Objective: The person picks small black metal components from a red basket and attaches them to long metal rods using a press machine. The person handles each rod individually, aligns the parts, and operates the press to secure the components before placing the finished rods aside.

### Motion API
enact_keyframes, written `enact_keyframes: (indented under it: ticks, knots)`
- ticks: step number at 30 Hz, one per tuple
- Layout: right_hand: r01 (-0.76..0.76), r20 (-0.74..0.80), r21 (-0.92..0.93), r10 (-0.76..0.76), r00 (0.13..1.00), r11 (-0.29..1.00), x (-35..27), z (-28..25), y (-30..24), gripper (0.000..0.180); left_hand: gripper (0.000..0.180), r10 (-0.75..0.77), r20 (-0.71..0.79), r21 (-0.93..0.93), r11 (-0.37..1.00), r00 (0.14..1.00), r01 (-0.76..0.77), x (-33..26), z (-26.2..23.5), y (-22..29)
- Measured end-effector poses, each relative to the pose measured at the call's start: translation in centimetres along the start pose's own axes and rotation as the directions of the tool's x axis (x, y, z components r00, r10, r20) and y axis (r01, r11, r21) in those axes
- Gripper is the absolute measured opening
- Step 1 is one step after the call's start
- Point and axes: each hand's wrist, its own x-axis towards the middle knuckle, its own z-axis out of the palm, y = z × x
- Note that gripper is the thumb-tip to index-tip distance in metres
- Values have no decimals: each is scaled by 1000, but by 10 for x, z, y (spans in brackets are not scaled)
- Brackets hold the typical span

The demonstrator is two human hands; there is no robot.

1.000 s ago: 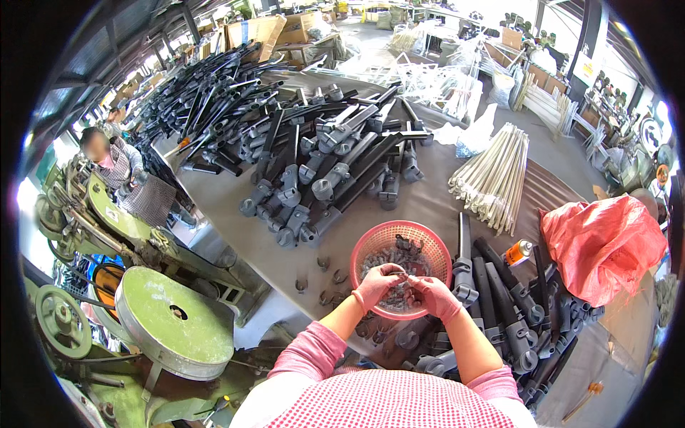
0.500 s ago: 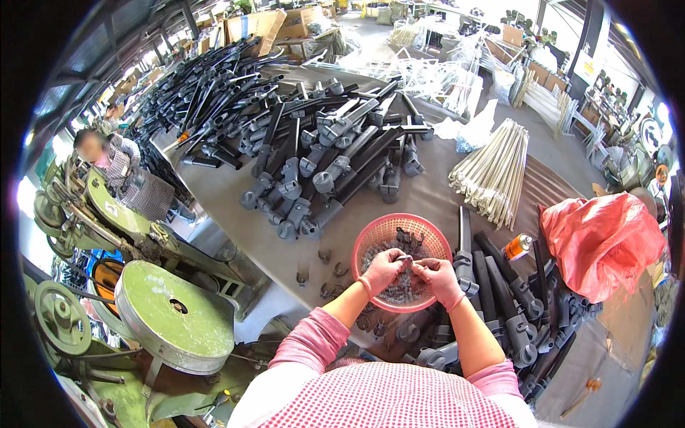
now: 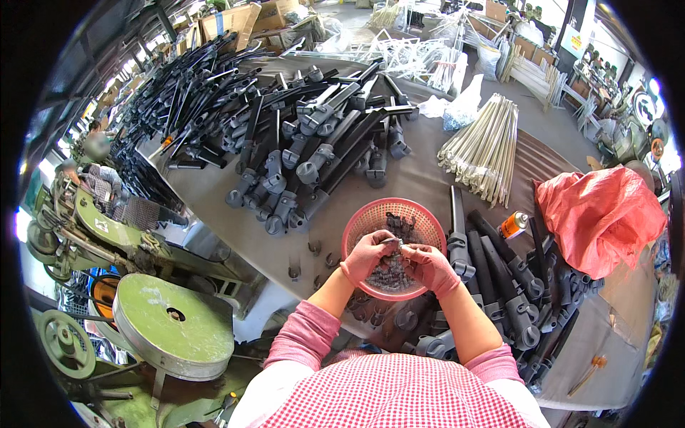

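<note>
My left hand, in a pinkish thin glove, pinches a small dark grey part over a pink plastic colander. Close beside it, fingertips almost meeting those of the left, my right hand is closed too. What its fingers hold is too small to make out. Inside the colander lie dark curved clips and a heap of small grey metallic pieces, partly hidden by my hands. More loose dark clips are scattered on the table just left of and below the colander.
Black tubes with grey fittings lie piled beyond the colander; more lie to its right. Pale rods, a spray can and a red sack are at the right. A green machine stands left, with people beyond.
The view has shifted slightly, so the table appears higher and further left. My hands stay together over the colander, with fingers slightly repositioned. A second person now shows at the far left.
</note>
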Motion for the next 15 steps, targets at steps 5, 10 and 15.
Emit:
enact_keyframes:
  ticks: [5, 10, 15]
  knots:
    - [182, 4, -598, -225, 974, 781, 0, 4, 0, 16, 10, 33, -152, 288, 958, 988, 13, 1, -1, -7]
    - [451, 281, -887, -667, 690, 93, -2, 13, 4, 16, 11, 109, -202, 211, 975, 973, -66, -1, 10, -6]
    - [221, 115, -301, -195, 974, 928, -12, 10, -11, 24, 34, 54, -65, -161, 985, 996, -64, -21, 13, 5]
